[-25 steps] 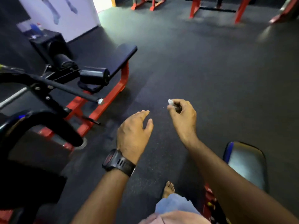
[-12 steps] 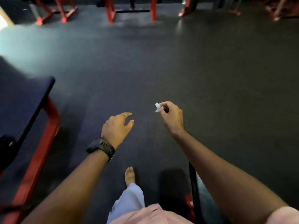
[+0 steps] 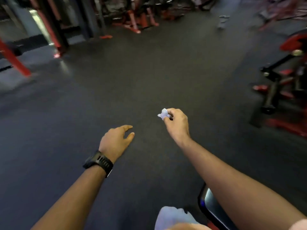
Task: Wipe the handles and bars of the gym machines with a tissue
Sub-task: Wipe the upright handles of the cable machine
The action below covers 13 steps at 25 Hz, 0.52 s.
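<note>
Tissue [image 3: 164, 114] in right hand [image 3: 177, 124] fingers [image 3: 168, 118]

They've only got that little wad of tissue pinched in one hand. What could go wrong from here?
The small crumpled white tissue is only pinched at the fingertips of the right hand; it could slip onto the dark floor.
So little sticks out that bare skin, not tissue, may rub the bars of the red-and-black machine.
The black padded seat lies close under the right forearm; a careless turn could knock it.
</note>
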{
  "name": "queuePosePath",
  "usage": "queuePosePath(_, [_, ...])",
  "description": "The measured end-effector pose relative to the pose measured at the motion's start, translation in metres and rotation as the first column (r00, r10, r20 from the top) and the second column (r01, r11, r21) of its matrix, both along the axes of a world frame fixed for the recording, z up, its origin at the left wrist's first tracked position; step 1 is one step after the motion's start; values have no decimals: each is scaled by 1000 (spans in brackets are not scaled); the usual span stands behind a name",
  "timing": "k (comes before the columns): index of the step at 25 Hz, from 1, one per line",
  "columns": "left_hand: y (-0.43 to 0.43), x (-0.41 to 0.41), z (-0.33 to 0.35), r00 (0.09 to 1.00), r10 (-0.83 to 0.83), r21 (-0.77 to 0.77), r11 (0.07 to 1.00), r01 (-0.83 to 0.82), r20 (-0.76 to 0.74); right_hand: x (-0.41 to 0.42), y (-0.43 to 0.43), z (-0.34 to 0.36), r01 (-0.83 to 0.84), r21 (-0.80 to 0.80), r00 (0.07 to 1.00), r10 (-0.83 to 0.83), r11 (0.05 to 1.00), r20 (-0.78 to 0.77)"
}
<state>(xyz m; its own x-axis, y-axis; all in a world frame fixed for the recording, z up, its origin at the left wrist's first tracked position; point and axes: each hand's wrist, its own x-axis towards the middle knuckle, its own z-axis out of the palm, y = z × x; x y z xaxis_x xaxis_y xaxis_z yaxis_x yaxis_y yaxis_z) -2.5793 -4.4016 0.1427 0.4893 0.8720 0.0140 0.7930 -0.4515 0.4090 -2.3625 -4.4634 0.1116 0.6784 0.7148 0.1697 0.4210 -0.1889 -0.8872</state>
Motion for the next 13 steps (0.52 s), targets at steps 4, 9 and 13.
queuePosePath(4, [82,87,6,964,-262,64,964,259,40,68,31,2,276,30,961,-277,961,11])
queuePosePath(9, [161,225,9,869,-492,103,868,485,59,165,73,10,534,94,844,-523,840,-120])
queuePosePath(13, [189,336,17,745,-662,105,749,655,79,232,80,23,673,121,738,-648,730,-191])
